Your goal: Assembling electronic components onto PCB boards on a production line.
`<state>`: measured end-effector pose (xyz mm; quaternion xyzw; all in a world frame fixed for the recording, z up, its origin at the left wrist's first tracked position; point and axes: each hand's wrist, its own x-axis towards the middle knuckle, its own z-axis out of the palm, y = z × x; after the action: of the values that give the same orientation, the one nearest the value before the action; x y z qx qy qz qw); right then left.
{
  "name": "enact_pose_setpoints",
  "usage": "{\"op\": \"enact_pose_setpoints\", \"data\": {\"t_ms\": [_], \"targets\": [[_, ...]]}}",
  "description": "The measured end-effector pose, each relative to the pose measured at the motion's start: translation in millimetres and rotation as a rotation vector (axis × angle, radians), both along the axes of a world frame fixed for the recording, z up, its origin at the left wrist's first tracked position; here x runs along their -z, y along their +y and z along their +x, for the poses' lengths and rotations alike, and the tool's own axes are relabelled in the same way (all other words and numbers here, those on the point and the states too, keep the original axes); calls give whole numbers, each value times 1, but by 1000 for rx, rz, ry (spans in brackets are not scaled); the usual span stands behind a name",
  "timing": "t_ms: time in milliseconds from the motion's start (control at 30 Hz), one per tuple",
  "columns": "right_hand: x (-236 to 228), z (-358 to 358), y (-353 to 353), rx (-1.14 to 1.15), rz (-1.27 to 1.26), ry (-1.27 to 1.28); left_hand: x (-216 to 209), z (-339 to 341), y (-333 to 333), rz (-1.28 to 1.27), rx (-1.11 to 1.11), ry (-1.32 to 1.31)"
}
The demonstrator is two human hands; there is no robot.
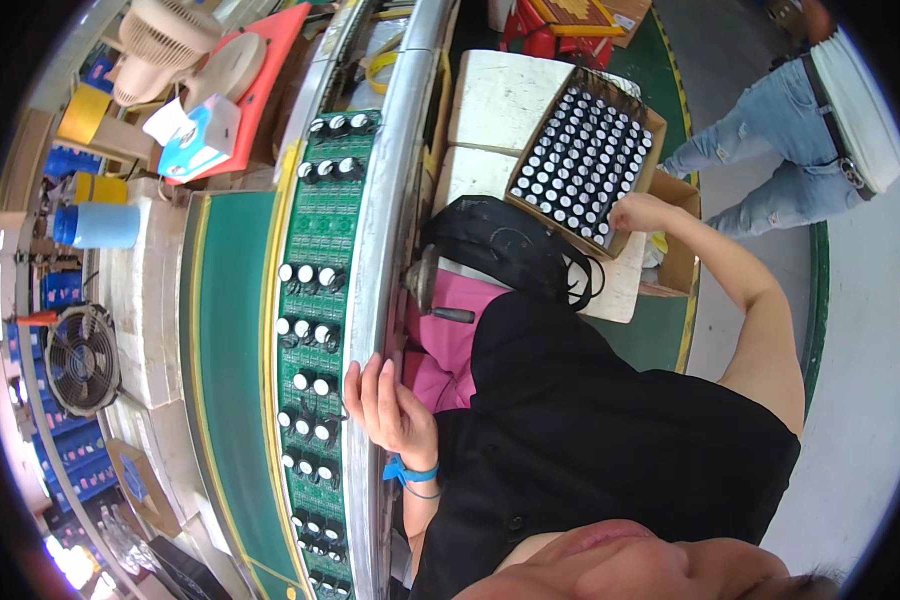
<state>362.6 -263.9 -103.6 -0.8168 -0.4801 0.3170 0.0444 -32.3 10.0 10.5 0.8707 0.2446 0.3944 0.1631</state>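
My left hand (385, 405), with a blue wrist strap (410, 470), rests over the metal rail (368, 300). Its fingers are apart and hold nothing; their tips reach the edge of a long green circuit board panel (325, 225). Rows of black cylindrical parts with white tops (310, 331), which look like capacitors, stand on the panel. To the right, my right hand (640, 212) reaches into the near right corner of a cardboard box (560, 232) filled with upright white-topped cylinders (580, 160). Its fingers are bent together at the end cylinders, and what they pinch is hidden.
A black bag (500, 235) lies beside the box on a white surface (490, 100). Beyond the panel runs a green conveyor belt (232, 300). Fans (82, 360) and a tissue box (198, 140) stand at the left. Another person in jeans (770, 125) stands at the far right.
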Motion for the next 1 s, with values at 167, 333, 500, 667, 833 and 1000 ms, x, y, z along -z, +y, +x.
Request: {"op": "enact_pose_setpoints", "data": {"t_ms": [167, 333, 500, 667, 833, 1000], "targets": [[21, -12, -6, -284, 141, -274, -1, 28, -10, -81, 123, 35], [32, -25, -4, -359, 158, -387, 0, 38, -16, -94, 195, 85], [57, -40, -6, -379, 31, -593, 4, 43, -20, -116, 216, 101], [25, -25, 3, -282, -9, -294, 5, 45, -21, -133, 272, 130], [9, -14, -3, -413, 27, -442, 5, 53, -24, -161, 296, 119], [-59, -12, 18, -437, 293, -456, 4, 81, -25, -400, 446, 105]]}}
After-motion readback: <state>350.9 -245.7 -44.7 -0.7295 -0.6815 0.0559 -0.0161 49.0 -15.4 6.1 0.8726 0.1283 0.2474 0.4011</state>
